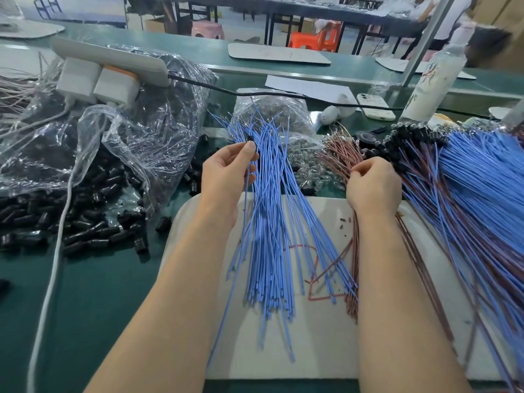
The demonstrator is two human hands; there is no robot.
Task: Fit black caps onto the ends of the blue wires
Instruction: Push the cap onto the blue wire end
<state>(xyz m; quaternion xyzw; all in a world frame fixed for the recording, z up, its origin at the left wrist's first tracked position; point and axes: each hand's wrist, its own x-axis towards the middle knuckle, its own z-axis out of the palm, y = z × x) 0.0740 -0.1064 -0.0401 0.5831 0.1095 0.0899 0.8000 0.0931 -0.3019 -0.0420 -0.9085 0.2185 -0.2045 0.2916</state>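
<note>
A loose bundle of blue wires lies lengthwise on a white board in front of me. My left hand pinches a black cap between thumb and fingers, and a blue wire runs down from it past the palm. My right hand rests closed on a bunch of brown wires, fingertips pinched on them. A heap of loose black caps spills from a clear plastic bag on the left. Capped blue and brown wires are piled at the right.
A white power strip with plugs lies on the bag, and its black cord crosses the green bench. A white cable runs down the left. A phone and a white bottle stand far right, behind a bag of small parts.
</note>
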